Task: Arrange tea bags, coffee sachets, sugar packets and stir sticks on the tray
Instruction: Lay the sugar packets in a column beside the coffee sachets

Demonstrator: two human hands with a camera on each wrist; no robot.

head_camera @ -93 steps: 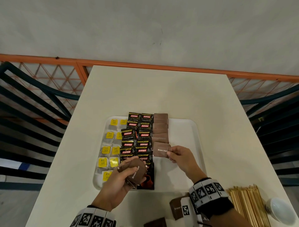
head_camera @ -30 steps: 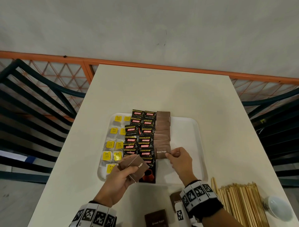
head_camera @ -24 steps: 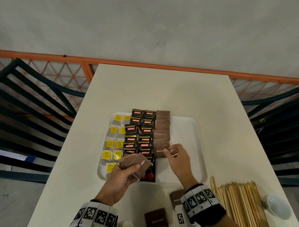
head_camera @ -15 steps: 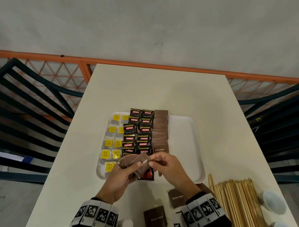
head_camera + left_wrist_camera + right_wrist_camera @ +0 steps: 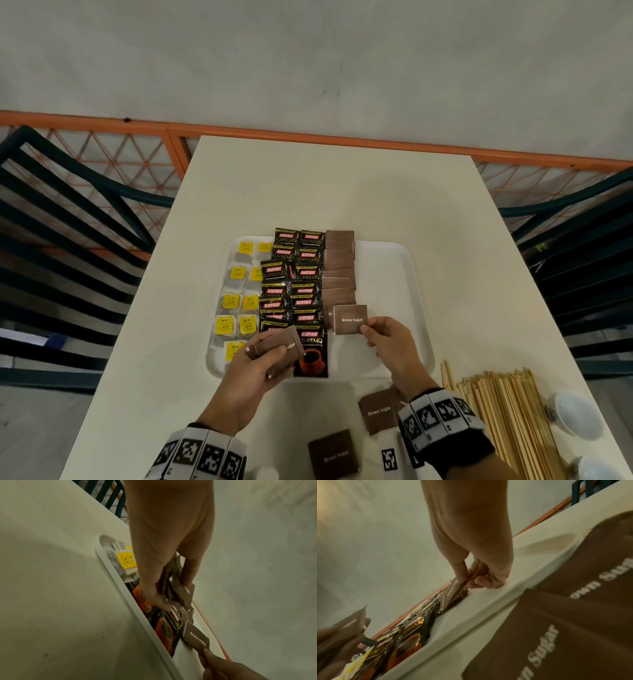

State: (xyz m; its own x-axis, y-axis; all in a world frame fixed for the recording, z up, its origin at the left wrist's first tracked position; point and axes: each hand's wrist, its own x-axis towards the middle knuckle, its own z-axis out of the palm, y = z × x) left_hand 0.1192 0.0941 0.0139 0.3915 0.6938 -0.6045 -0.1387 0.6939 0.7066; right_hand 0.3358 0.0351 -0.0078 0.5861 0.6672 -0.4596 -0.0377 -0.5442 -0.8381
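A white tray [image 5: 390, 274] holds yellow-tagged tea bags [image 5: 236, 298] on its left, black coffee sachets [image 5: 294, 284] in the middle and a column of brown sugar packets [image 5: 339, 267] beside them. My right hand [image 5: 383, 337] pinches one brown sugar packet [image 5: 350, 319] [image 5: 453, 592] by its near right corner, at the near end of that column. My left hand [image 5: 260, 363] grips a small stack of brown sugar packets [image 5: 279, 346] [image 5: 178, 588] over the tray's near left part. Wooden stir sticks [image 5: 503, 411] lie on the table at the right.
Loose brown sugar packets [image 5: 378, 411] [image 5: 334, 454] lie on the table near me. White cups [image 5: 575, 414] stand beyond the sticks at the right edge. Dark chairs [image 5: 68, 222] flank the table, and an orange rail [image 5: 308, 137] runs behind it.
My right hand set a packet on the column, came back to the left hand's stack, took one packet from it, and now carries it out to the column's near end.
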